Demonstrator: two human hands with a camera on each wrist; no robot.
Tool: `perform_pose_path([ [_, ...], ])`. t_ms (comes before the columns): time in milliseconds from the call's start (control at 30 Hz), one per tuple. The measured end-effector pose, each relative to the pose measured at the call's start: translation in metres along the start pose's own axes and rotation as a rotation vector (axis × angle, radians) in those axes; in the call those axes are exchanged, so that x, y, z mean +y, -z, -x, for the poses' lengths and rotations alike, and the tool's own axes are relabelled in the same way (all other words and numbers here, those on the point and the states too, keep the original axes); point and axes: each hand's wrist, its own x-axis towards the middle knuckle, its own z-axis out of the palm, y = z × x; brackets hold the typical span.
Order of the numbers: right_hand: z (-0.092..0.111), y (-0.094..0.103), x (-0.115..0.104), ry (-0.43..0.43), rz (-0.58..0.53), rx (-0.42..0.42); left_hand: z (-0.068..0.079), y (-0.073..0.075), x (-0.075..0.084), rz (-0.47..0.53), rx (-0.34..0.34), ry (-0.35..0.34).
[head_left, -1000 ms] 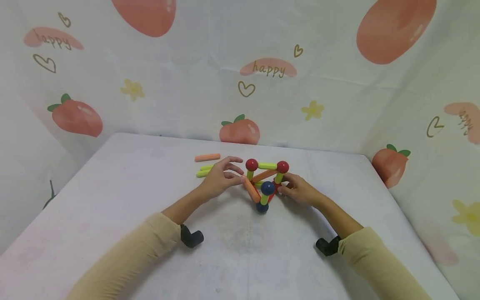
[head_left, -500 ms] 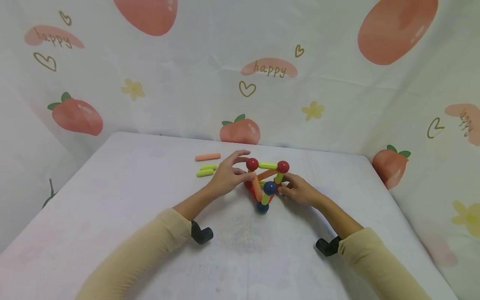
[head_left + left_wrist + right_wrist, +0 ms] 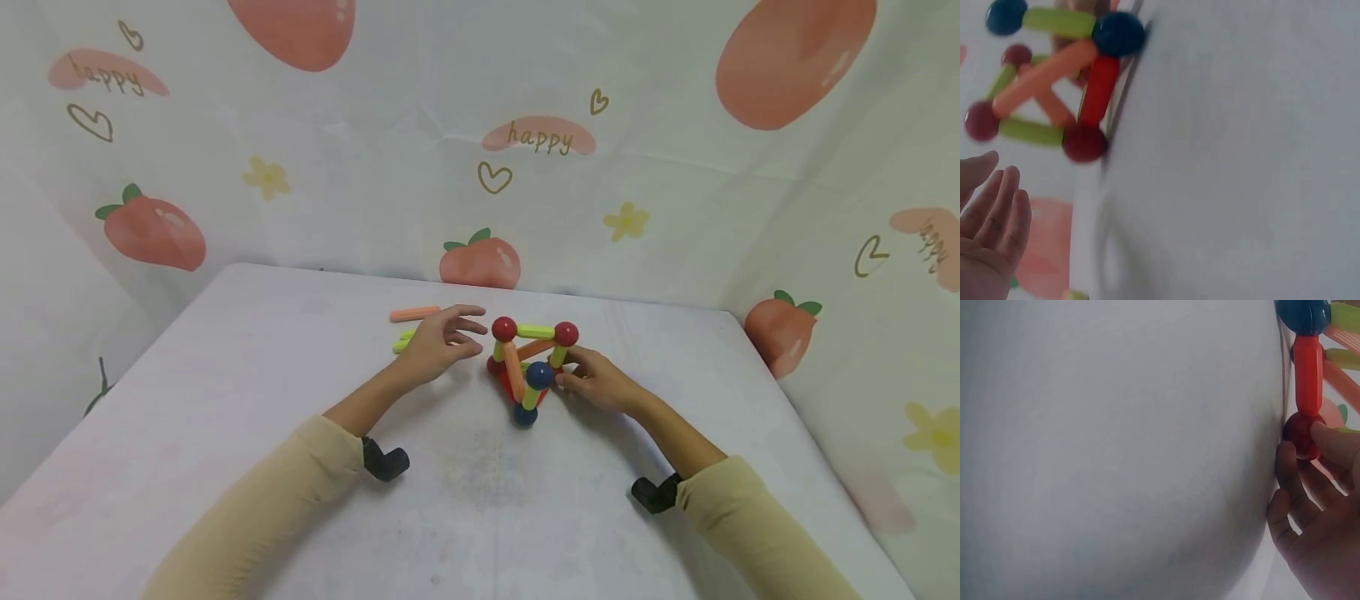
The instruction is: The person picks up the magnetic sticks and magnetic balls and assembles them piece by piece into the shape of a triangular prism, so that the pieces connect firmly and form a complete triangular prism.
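A frame of magnetic sticks and balls stands on the table, with red balls (image 3: 504,329) at its rear upper corners and an upper blue ball (image 3: 539,375) at the front. An orange stick (image 3: 513,371) slants from the upper left red ball down toward the lower blue ball (image 3: 525,414). My left hand (image 3: 437,348) hovers just left of the frame, fingers loosely bent and holding nothing; the left wrist view shows a gap to the balls. At the lower right corner, thumb and fingers of my right hand (image 3: 600,381) pinch a red ball (image 3: 1300,434), below a red stick (image 3: 1309,375).
A loose orange stick (image 3: 415,314) lies behind my left hand. Yellow-green sticks (image 3: 401,346) are partly hidden by that hand. A printed cloth (image 3: 360,167) hangs behind the white table (image 3: 300,308).
My left hand brought the orange stick's upper end to the upper left red ball, let go and drew back left. The stick stays in the frame. My right hand has kept its place.
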Motion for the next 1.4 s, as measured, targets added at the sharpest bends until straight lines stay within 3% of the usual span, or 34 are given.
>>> perform_pose_path([
  [233, 0.000, 0.000, -0.002, -0.022, 0.011, 0.000, 0.016, 0.051, -0.022, -0.093, 0.112, 0.083],
  [400, -0.001, 0.001, 0.000, -0.028, 0.015, 0.000, 0.028, 0.074, -0.037, -0.184, 0.158, 0.216],
  [600, 0.000, 0.001, 0.000, -0.013, 0.015, -0.003, 0.031, 0.084, -0.046, -0.311, 0.125, 0.311],
  [800, 0.001, 0.002, 0.000, -0.003, 0.022, -0.003, 0.027, 0.082, -0.045, -0.344, 0.085, 0.296],
  [900, 0.002, 0.002, 0.000, -0.005, 0.022, -0.002, 0.026, 0.080, -0.044, -0.294, 0.101, 0.277],
  [1067, 0.002, 0.001, -0.001, -0.015, 0.018, 0.002, 0.026, 0.070, -0.034, -0.058, 0.112, 0.227],
  [1233, 0.002, 0.000, -0.001, -0.012, 0.018, 0.005, 0.021, 0.050, -0.015, 0.153, 0.091, 0.165],
  [1400, 0.002, 0.000, -0.002, -0.012, 0.021, 0.004, 0.017, 0.025, 0.007, 0.278, 0.101, 0.162],
])
